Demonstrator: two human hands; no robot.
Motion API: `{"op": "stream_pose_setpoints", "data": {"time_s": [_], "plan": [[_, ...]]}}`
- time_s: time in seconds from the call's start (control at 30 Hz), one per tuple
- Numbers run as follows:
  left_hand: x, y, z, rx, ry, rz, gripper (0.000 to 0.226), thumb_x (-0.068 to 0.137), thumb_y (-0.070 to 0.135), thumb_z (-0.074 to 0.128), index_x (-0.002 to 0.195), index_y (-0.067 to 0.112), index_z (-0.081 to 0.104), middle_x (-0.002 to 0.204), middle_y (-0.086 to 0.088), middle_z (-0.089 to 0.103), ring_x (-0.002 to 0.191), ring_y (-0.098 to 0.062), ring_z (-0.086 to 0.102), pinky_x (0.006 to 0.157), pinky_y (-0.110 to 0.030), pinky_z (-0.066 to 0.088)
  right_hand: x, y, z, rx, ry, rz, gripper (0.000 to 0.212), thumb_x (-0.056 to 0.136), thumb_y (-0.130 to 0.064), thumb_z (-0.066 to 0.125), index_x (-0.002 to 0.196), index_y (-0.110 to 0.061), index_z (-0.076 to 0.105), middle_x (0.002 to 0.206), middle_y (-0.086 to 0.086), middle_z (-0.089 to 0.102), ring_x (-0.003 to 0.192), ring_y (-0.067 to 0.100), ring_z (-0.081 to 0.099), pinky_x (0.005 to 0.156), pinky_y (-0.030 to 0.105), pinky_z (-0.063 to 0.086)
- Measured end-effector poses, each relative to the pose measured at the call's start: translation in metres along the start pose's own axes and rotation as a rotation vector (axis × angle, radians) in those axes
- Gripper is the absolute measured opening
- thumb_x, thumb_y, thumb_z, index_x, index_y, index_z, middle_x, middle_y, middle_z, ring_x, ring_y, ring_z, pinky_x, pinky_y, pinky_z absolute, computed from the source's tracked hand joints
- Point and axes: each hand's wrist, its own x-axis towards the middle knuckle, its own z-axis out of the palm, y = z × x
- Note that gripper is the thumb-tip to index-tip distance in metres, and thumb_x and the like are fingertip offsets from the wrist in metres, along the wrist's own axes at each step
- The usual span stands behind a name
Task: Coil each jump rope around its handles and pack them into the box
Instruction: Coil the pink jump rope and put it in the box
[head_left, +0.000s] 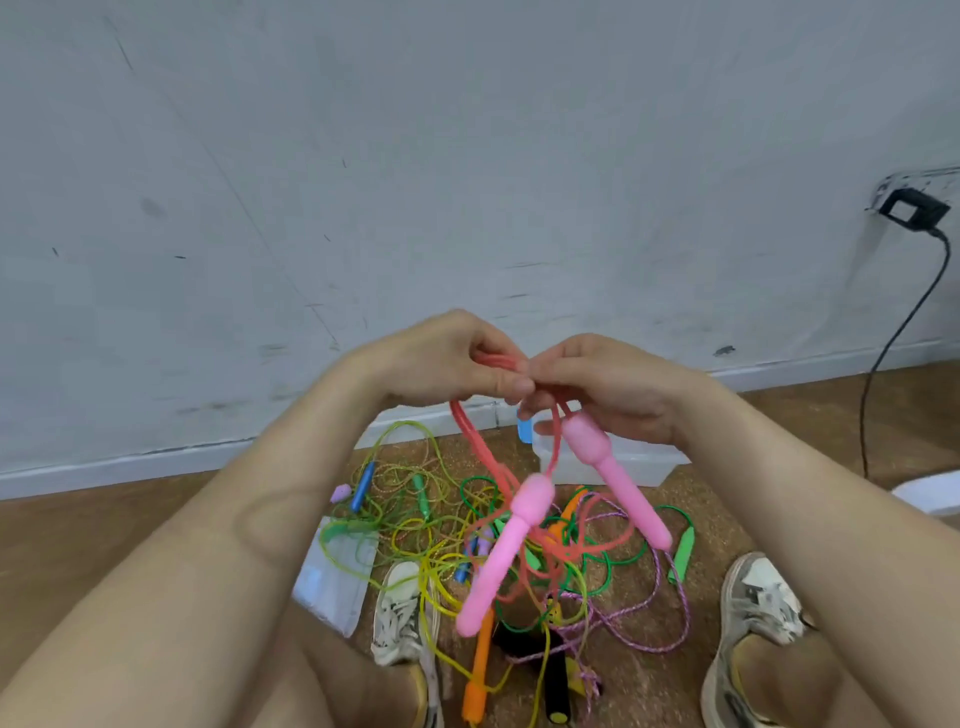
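My left hand and my right hand meet in mid-air, both pinching the red cord of a jump rope. Its two pink handles hang below my hands, one slanting down-left, the other down-right. Loops of the red cord trail down into the pile. A clear plastic box stands on the floor behind the handles, partly hidden by my right hand. A tangle of jump ropes in green, yellow, orange, blue and purple lies on the floor between my feet.
A clear box lid lies flat left of the pile. My two sneakers flank the ropes. A grey wall with a white baseboard stands close behind. A black plug and cable hang at the right. A white object sits at the right edge.
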Motion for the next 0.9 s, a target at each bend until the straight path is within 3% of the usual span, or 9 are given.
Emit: {"op": "stream_pose_setpoints", "data": {"time_s": [0.07,0.2,0.33,0.43,0.53,0.67,0.73,0.83,0.9], "plan": [[-0.004,0.006,-0.011,0.02,0.145,0.012,0.012,0.086,0.02,0.068,0.088,0.011,0.074,0.049,0.016,0.053,0.047,0.002,0.041,0.049,-0.01,0.032,-0.002,0.003,-0.005,0.064,-0.029,-0.011,0.023,0.083,-0.028,0.062,0.08,-0.006,0.067,0.063,0.004,0.054,0.07,0.016,0.063,0.071,0.028,0.047],[-0.007,0.005,-0.019,-0.009,0.411,0.031,0.021,0.089,0.029,0.064,0.076,0.015,0.071,0.052,0.002,0.042,0.049,-0.012,0.034,0.047,-0.024,0.027,-0.003,0.008,-0.002,-0.026,-0.023,-0.027,0.01,0.086,-0.008,0.064,0.095,-0.004,0.064,0.076,0.01,0.063,0.063,0.008,0.06,0.055,0.017,0.047],[-0.003,-0.001,-0.018,0.05,0.589,0.024,0.018,0.088,0.031,0.065,0.076,0.019,0.069,0.049,0.013,0.053,0.046,0.0,0.043,0.049,-0.015,0.033,-0.005,0.006,-0.004,-0.019,0.008,0.047,0.017,0.094,-0.01,0.057,0.111,-0.009,0.059,0.096,0.012,0.07,0.079,0.016,0.062,0.05,0.016,0.046],[0.0,-0.007,-0.019,0.18,0.679,0.027,0.014,0.083,0.035,0.071,0.072,0.027,0.066,0.059,0.012,0.058,0.054,0.004,0.049,0.053,-0.011,0.034,-0.007,0.005,-0.004,-0.058,-0.01,0.021,0.003,0.095,-0.01,0.054,0.096,-0.012,0.056,0.087,0.015,0.069,0.076,0.019,0.062,0.049,0.017,0.044],[0.003,-0.014,-0.017,0.224,0.665,0.013,0.013,0.085,0.034,0.068,0.079,0.023,0.065,0.064,0.011,0.056,0.059,0.001,0.048,0.058,-0.016,0.037,-0.001,0.007,-0.003,-0.091,0.175,-0.098,0.013,0.09,-0.002,0.057,0.081,-0.012,0.058,0.072,0.011,0.065,0.065,0.013,0.06,0.048,0.018,0.04],[0.009,-0.012,-0.003,0.371,0.829,0.112,0.032,0.077,0.037,0.074,0.099,0.019,0.059,0.098,0.004,0.049,0.091,-0.014,0.048,0.08,-0.025,0.039,0.007,0.007,-0.004,0.057,0.28,-0.203,0.015,0.085,-0.001,0.064,0.077,-0.013,0.06,0.066,0.004,0.062,0.073,0.018,0.064,0.064,0.03,0.041],[0.007,0.001,0.007,0.258,0.766,0.1,0.034,0.075,0.047,0.073,0.087,0.018,0.059,0.086,0.005,0.054,0.08,-0.013,0.052,0.07,-0.026,0.042,0.008,0.001,-0.005,0.19,0.257,-0.281,0.013,0.081,0.0,0.066,0.077,-0.011,0.06,0.066,0.005,0.061,0.069,0.019,0.062,0.067,0.033,0.043],[0.008,0.008,0.028,0.108,0.353,-0.093,0.038,0.073,0.055,0.072,0.076,0.02,0.058,0.069,0.008,0.064,0.064,-0.009,0.054,0.063,-0.032,0.046,0.005,-0.009,-0.01,0.371,0.277,-0.352,0.015,0.086,0.004,0.06,0.077,-0.009,0.058,0.071,0.004,0.06,0.067,0.017,0.061,0.061,0.029,0.048],[0.011,0.006,0.036,0.047,0.376,-0.061,0.037,0.071,0.048,0.077,0.08,0.021,0.054,0.075,0.004,0.068,0.066,-0.01,0.058,0.07,-0.039,0.05,0.003,-0.013,-0.015,0.433,0.297,-0.361,0.015,0.089,0.002,0.056,0.079,-0.009,0.059,0.073,0.004,0.061,0.073,0.018,0.062,0.06,0.029,0.048]]}}
